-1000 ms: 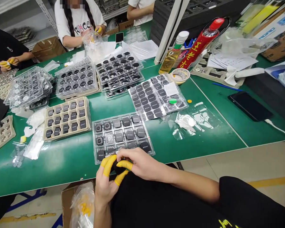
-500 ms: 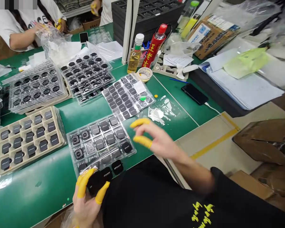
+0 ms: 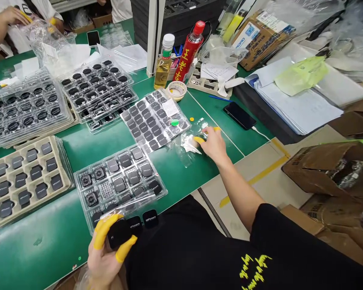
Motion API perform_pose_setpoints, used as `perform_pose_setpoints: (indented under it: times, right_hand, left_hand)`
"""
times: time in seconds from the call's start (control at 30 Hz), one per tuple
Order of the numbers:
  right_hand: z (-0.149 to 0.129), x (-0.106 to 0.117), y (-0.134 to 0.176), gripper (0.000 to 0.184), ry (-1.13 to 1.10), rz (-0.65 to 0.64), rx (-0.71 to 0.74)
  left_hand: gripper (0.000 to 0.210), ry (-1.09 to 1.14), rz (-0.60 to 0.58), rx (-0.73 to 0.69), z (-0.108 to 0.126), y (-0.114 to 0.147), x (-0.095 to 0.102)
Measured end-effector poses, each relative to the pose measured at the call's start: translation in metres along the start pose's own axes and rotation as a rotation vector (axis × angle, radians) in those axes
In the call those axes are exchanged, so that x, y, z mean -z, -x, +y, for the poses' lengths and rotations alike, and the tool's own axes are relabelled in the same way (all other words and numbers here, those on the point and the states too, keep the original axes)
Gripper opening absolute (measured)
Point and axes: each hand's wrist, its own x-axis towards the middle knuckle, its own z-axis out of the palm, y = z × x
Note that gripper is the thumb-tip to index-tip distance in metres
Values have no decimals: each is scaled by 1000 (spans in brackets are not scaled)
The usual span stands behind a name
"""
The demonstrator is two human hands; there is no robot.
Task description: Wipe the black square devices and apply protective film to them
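My left hand (image 3: 105, 249), in yellow finger cots, grips a black square smartwatch body (image 3: 118, 233) by its edges, dark glass face up. Beside it, at the table's front edge, lie two more black squares with white lettering, one of them a "HiFuture" square (image 3: 150, 218). Just beyond is a clear plastic tray (image 3: 81, 201) of watch bodies, some showing round sensors and some grey covers. My right hand (image 3: 213, 145), also in finger cots, reaches over crumpled clear film (image 3: 190, 144) with thumb and fingers apart. Whether its fingertips touch the film I cannot tell.
A sheet of dark square stickers (image 3: 151, 125) lies beyond the tray. To the left are a beige tray (image 3: 65, 177) and stacked clear trays (image 3: 24, 106). Tape (image 3: 177, 90), an oil-coloured bottle (image 3: 163, 64), a red bottle (image 3: 189, 52) and a phone (image 3: 240, 115) stand or lie farther back. A co-worker's hand (image 3: 13, 16) shows top left.
My right hand has moved away from the tray to the crumpled film. My left hand still holds the watch body. The whole view has shifted slightly.
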Motion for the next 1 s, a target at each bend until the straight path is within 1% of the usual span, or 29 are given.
perform_pose_setpoints:
  times: [0.07,0.13,0.2,0.27,0.33,0.4,0.47,0.5,0.53,0.6,0.67,0.7,0.73,0.77,0.83,0.9,1.0]
  right_hand:
    - [6,3,14,43,26,21,51]
    - [12,4,29,42,40,-3,118]
    - [15,2,45,36,50,-41,185]
    - [18,0,58,25,49,-60,250]
    - [17,2,66,17,29,-48,311]
    - [10,11,73,14,-5,-16,362]
    - [-8,25,80,15,-55,13,420]
    - [-22,32,86,16,-95,17,483]
    - [-39,39,94,17,-151,-7,605]
    - [-81,50,114,20,-240,-135,938]
    - [-124,52,136,31,-298,-357,1228]
    - [-142,50,145,36,-313,-461,1314]
    - [-158,46,154,39,-316,-534,1387]
    - [-169,41,161,39,-300,-577,1448]
    - [-181,30,170,39,-248,-592,1541]
    - [-182,20,175,40,-211,-576,1615]
    - [-180,12,176,44,-209,-611,1715]
  left_hand:
    - [49,-20,32,11,-5,3,-1]
    - [51,-55,27,25,-10,5,-1]
    - [52,-83,18,46,-12,5,-2]
    - [51,-95,29,61,-10,3,-5]
    - [52,-108,26,56,-4,-1,-9]
    - [55,-117,-18,84,2,-7,-13]
    - [59,-91,-26,76,5,-13,-16]
    - [59,-77,-34,75,6,-16,-17]
    - [58,-60,-39,66,6,-18,-18]
    - [58,-28,-47,47,6,-21,-20]
    - [58,-9,-61,34,6,-22,-21]
    - [58,-6,-72,32,6,-22,-20]
    - [57,-5,-86,29,6,-22,-19]
    - [56,-6,-101,28,6,-21,-18]
    - [55,-11,-121,27,6,-19,-15]
    - [54,-19,-121,10,6,-17,-12]
    - [50,-6,-116,-47,4,-13,-9]
